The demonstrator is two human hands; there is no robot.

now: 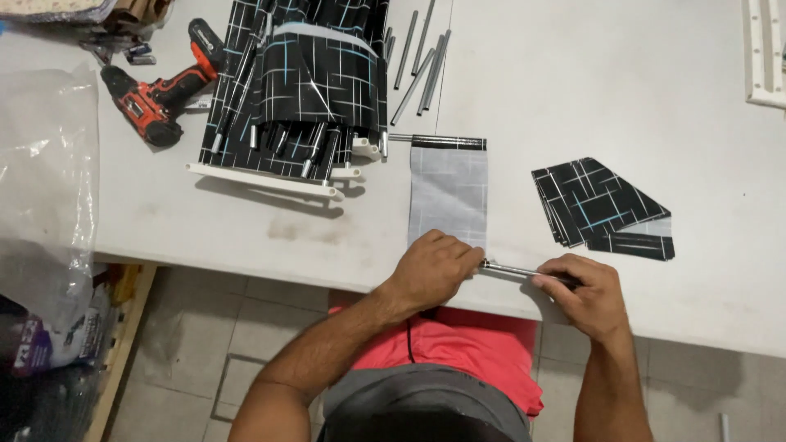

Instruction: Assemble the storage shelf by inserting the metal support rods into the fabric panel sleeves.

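Standing beside the bench, nearest item first: the person's left hand (434, 270) lies knuckles-up at the table's (655, 90) near edge, fingers curled and pressed down on the near end of a grey fabric panel (448, 192). The right hand (585, 295) sits just to its right, thumb and fingers pinched around a thin metal rod (512, 269). Rod's long axis runs left to right, roughly parallel to the table edge, tilted slightly; its left end meets the left hand at the panel's hem, its right end disappears inside the right fist. Whether the rod tip is already inside the hem cannot be told. Panel's long axis runs away from the person, near end under the left hand, far end finished with a black patterned strip and a short rod stub sticking out leftward. To the right of the panel, apart from it, lies a small stack of folded black fabric pieces (598, 205) with white and blue line pattern. Farther back, left of the panel, a bundle of the same black fabric (303, 82) holds many rods, resting on a white frame bar (262, 178). Loose grey rods (422, 61) lie just beyond, pointing away. A red and black cordless drill (160, 94) is at the far left, next to clear plastic sheeting (41, 164).
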